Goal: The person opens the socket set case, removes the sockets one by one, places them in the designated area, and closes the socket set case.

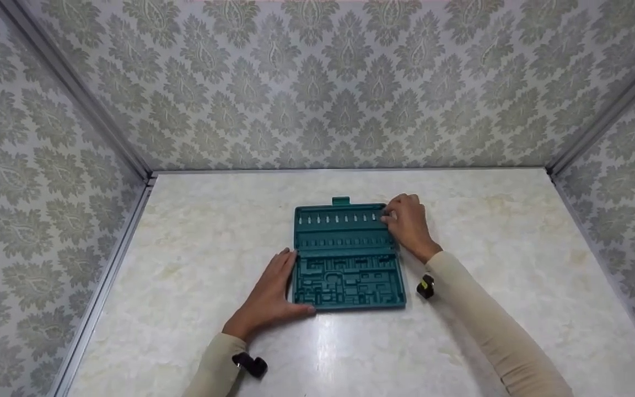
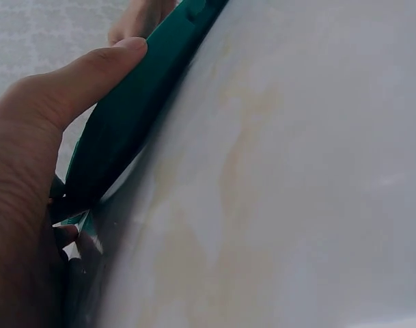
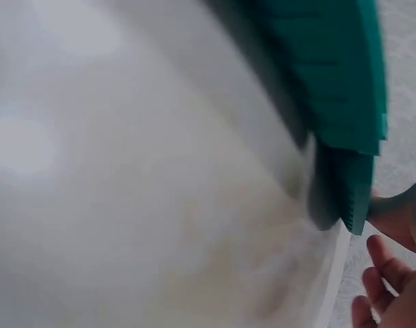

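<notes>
A green plastic tool case [image 1: 345, 252] lies unfolded on the table, its moulded recesses facing up. Small silvery screwdriver bits [image 1: 337, 219] stand in a row along its far half. My left hand [image 1: 270, 292] steadies the near left corner, fingers straight along the side and thumb against the front edge; the left wrist view shows that thumb [image 2: 102, 72] on the case wall. At the far right corner, my right hand [image 1: 408, 223] pinches what looks like a small bit at the row's right end, mostly hidden by the fingertips. Its other fingers [image 3: 389, 273] are loosely curled beyond the case edge.
The pale marbled table [image 1: 213, 231] surrounds the case. A latch tab [image 1: 340, 200] sticks out from its far edge. Patterned wall panels [image 1: 317, 88] stand behind and at both sides. Each wrist wears a black strap device [image 1: 425, 286].
</notes>
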Motion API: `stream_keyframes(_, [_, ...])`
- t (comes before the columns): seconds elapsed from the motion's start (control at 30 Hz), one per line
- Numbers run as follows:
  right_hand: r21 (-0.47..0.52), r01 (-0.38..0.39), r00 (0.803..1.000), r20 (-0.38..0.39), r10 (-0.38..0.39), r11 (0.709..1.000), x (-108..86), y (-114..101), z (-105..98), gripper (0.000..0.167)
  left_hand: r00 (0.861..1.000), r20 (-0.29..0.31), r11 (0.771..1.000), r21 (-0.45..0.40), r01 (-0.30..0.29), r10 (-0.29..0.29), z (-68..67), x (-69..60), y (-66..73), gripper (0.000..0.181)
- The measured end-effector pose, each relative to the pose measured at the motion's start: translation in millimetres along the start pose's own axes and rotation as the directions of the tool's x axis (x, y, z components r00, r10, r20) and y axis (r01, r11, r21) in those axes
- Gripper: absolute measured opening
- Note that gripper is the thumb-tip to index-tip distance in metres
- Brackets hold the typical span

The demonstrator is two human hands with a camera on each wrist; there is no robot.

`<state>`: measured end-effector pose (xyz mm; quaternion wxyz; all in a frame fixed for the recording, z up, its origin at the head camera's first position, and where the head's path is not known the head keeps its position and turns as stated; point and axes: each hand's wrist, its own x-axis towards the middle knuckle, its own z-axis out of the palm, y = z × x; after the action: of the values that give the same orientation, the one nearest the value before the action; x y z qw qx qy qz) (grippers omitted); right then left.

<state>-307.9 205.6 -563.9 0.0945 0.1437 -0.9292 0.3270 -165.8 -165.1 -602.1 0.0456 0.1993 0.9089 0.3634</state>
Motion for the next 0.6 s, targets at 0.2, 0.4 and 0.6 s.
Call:
stream_keyframes(0.2, [0.151, -0.071, 0.995, -0.054, 0.079, 0.986, -5.0, 4, 4, 0.012, 1.000, 0.003, 1.000, -0.008, 0.001, -0.001, 2.1, -0.1, 0.4, 0.141])
stream_keyframes(0.4, [0.300, -0.148, 0.985, -0.036, 0.167, 0.942, -1.3, 3, -5, 0.015, 1.000, 0.002, 1.000, -0.029, 0.009, -0.009, 2.0, 0.1, -0.7, 0.141])
stream_keyframes(0.6, [0.402, -0.184, 0.974, -0.048, 0.222, 0.897, -3.7, 2, -18, 0.016, 1.000, 0.012, 0.999, -0.028, 0.023, -0.023, 1.3, -0.8, -0.3, 0.142])
